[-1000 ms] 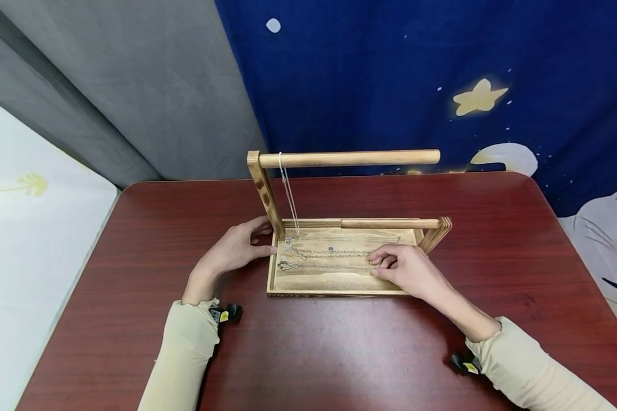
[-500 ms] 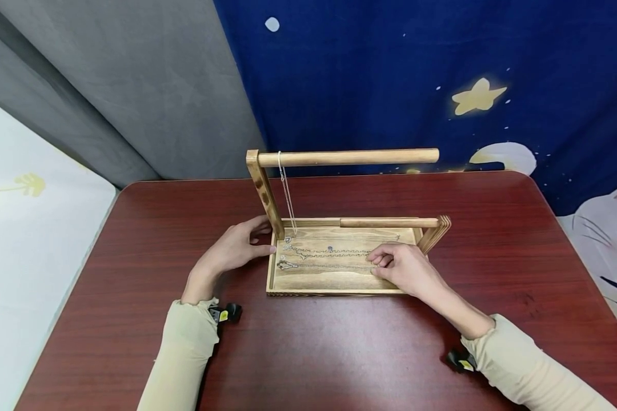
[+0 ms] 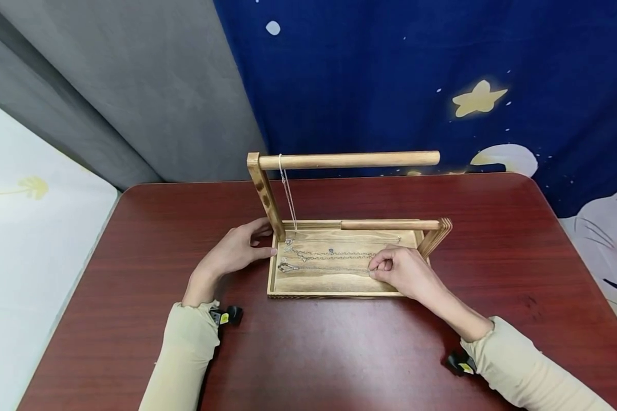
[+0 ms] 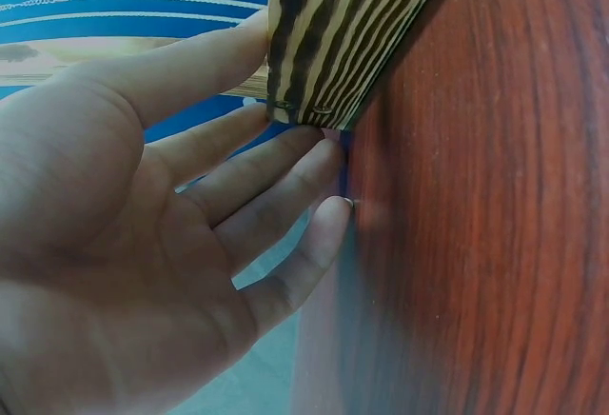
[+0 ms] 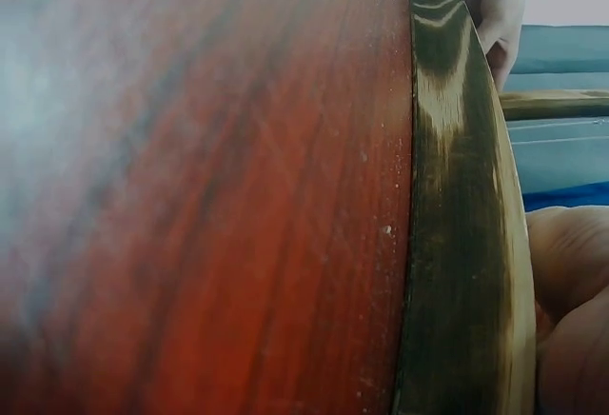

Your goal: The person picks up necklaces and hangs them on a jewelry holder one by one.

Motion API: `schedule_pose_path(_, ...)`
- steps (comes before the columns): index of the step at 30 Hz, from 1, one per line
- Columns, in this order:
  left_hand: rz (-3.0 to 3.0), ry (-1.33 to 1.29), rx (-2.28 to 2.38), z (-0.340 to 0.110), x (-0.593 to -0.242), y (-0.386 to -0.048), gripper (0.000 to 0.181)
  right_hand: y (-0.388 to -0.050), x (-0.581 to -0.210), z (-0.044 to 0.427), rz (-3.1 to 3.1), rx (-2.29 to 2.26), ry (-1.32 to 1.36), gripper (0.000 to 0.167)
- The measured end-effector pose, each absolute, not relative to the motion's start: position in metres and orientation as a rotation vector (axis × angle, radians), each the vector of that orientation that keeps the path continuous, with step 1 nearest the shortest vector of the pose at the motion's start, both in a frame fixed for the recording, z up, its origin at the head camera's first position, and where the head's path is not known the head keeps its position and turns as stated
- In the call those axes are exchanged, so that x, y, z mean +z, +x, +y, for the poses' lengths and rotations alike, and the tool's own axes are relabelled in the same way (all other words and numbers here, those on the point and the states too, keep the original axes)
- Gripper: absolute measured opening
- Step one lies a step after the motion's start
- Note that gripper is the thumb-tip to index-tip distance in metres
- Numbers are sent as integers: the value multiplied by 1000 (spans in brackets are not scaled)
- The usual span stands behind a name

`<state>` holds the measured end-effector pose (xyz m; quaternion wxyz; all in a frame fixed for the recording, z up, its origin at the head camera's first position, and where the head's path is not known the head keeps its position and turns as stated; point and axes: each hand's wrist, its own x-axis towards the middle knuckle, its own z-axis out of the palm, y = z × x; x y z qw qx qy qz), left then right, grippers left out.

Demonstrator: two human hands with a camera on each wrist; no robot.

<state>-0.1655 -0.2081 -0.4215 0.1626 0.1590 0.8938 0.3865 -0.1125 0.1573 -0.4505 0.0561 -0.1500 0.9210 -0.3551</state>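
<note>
In the head view a wooden tray (image 3: 334, 283) holds several thin silver chains lying lengthwise. My right hand (image 3: 406, 272) pinches the right end of the nearest chain (image 3: 329, 268) between thumb and fingers, low over the tray's right part. Just behind lies another chain (image 3: 339, 254), its right end near those fingers. My left hand (image 3: 236, 248) touches the tray's left end, thumb on the rim; the left wrist view shows this hand (image 4: 171, 206) with fingers spread beside the striped wood (image 4: 333, 34). In the right wrist view the right hand (image 5: 576, 291) is mostly cut off behind the tray wall.
An upper wooden bar (image 3: 349, 160) rises on a post (image 3: 265, 197) at the tray's left, with a necklace (image 3: 290, 197) hanging near its left end. A lower bar (image 3: 391, 225) runs along the tray's back to a slanted support (image 3: 435, 237). The red-brown table (image 3: 319, 348) surrounds the tray.
My right hand has shifted very slightly left, with its fingertips drawn closer together at the chain's end. The left hand has stayed at the tray's left end.
</note>
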Motion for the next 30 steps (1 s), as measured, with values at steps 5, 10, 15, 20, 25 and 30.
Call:
schedule_pose_path(5,2545,455,1104,-207,-420,-166,66,-113,-450,158,2804,-1048,-448,11)
schedule_pose_path(10,2547,443,1093,-208,-419,-165,66,-112,-450,157,2814,-1020,-455,14)
schedule_pose_path(15,2546,436,1086,-208,-419,-165,67,-112,-448,156,2807,-987,-489,15)
schedule_pose_path(20,2546,440,1086,-208,-417,-165,67,-112,-448,156,2790,-976,-507,14)
schedule_pose_path(25,2556,442,1076,-208,-418,-165,67,-112,-447,158,2779,-990,-548,14)
schedule_pose_path(30,2560,438,1058,-208,-419,-164,68,-112,-442,158,2757,-1029,-572,14)
